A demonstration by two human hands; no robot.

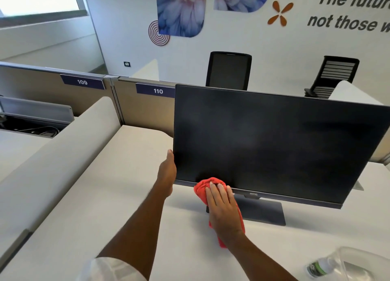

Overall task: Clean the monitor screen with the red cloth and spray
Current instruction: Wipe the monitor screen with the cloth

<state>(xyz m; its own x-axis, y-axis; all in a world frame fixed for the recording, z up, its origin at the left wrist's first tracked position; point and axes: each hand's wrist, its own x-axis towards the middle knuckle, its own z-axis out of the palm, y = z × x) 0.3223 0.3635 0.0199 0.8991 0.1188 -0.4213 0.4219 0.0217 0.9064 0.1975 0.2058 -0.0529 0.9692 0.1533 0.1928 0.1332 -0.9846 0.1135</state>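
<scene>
A black monitor [274,141] with its screen off stands on a white desk, tilted to the right. My right hand [222,209] presses the red cloth [202,189] flat against the lower left corner of the screen and its bottom bezel. My left hand [167,172] grips the monitor's left edge, fingers hidden behind it. A clear spray bottle [341,266] lies at the bottom right corner of the view, blurred and partly cut off.
The white desk [130,196] extends left to a padded divider [69,145]. Partition panels labelled 109 [82,82] and 110 [157,90] stand behind. Two black chairs [229,70] sit beyond the partition. The monitor's stand base [261,213] rests on the desk.
</scene>
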